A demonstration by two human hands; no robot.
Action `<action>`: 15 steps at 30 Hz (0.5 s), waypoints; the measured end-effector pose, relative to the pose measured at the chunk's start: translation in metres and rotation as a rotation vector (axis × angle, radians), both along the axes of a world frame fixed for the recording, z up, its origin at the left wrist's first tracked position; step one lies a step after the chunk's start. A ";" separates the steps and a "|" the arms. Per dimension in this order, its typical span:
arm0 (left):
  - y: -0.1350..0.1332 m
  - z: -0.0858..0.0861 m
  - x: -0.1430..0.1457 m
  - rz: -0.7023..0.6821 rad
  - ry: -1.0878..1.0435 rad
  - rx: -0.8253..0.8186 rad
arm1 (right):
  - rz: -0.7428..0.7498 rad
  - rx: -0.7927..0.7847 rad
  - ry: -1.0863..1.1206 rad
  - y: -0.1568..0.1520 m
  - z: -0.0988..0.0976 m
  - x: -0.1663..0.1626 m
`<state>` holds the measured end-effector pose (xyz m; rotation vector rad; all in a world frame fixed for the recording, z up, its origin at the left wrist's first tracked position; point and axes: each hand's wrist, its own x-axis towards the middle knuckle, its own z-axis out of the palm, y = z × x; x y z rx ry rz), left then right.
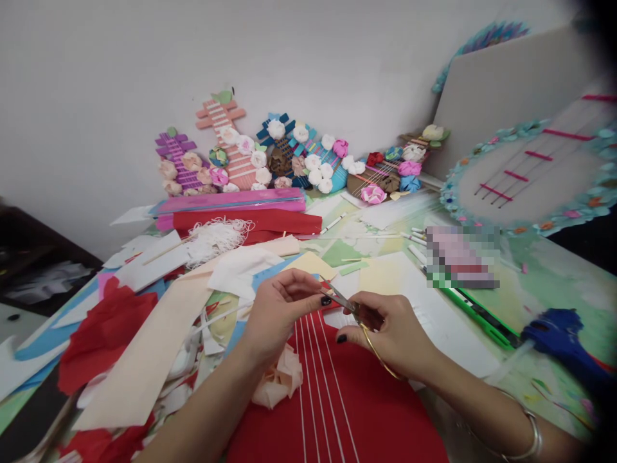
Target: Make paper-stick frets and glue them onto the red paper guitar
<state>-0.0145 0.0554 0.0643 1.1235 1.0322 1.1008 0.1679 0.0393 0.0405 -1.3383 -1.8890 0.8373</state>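
Head view shows scissors (343, 299) in the right hand (393, 329), red cutout (385, 411) below.

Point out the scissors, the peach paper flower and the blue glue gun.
Scissors (344, 301): head view, on the metal blades.
Peach paper flower (283, 381): head view, on the crumpled petals.
Blue glue gun (559, 334): head view, on the body.
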 end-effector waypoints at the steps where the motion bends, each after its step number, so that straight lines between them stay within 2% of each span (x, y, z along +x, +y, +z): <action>1: -0.001 0.000 0.000 -0.001 -0.001 0.006 | -0.001 0.009 -0.007 -0.001 0.000 0.000; 6: -0.001 0.003 0.001 -0.023 0.031 -0.007 | 0.003 0.019 -0.028 -0.001 0.000 -0.002; 9: 0.002 0.003 -0.001 -0.017 0.071 -0.004 | -0.078 0.029 -0.071 0.005 0.002 0.005; 11: 0.004 0.002 -0.003 -0.014 0.114 0.002 | -0.156 0.026 -0.184 0.015 0.003 0.016; 15: 0.007 0.000 -0.005 -0.032 0.176 0.011 | -0.282 -0.004 -0.612 0.039 -0.008 0.044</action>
